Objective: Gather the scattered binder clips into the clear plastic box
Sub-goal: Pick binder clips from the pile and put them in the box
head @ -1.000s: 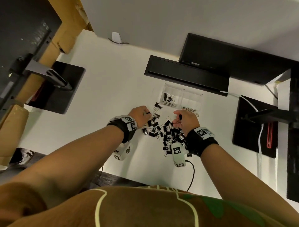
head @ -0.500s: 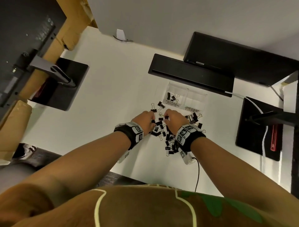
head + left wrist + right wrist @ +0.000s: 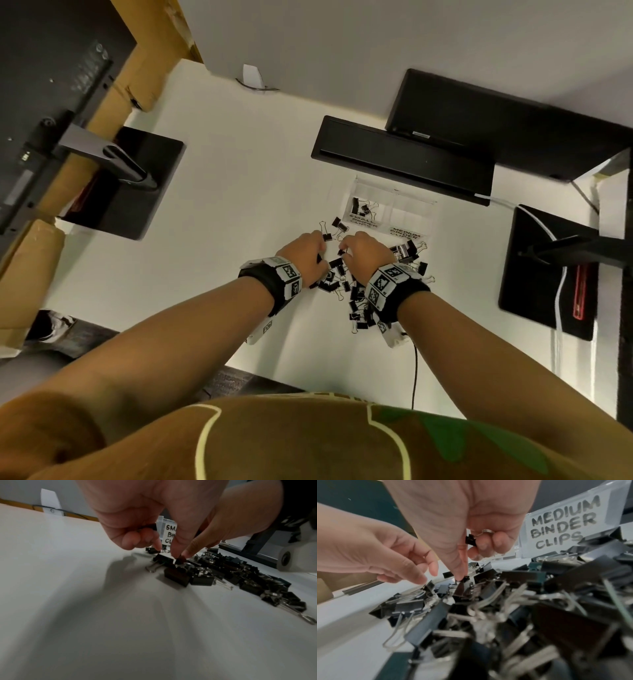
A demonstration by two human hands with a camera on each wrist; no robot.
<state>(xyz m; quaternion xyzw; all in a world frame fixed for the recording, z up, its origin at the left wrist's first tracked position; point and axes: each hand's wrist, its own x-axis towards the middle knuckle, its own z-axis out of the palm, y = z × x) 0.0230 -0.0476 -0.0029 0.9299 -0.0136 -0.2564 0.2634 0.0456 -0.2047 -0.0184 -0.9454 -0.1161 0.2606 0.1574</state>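
A pile of black binder clips lies on the white table, just in front of the clear plastic box. The box carries the labels SMALL and MEDIUM BINDER CLIPS, and a few clips lie in its small side. Both hands meet over the far end of the pile. My left hand has curled fingers with something dark tucked in them, its fingertips down at the loose clips. My right hand holds a small clip in its curled fingers, while its thumb tip touches another small clip.
A long black bar lies right behind the box, with a black monitor beyond it. Black stand bases sit at the left and right; a white cable crosses the right one. Cardboard borders the far left.
My right hand has moved left across the pile until it is next to my left hand. The left hand has edged slightly forward. Over the last half second little has shifted.
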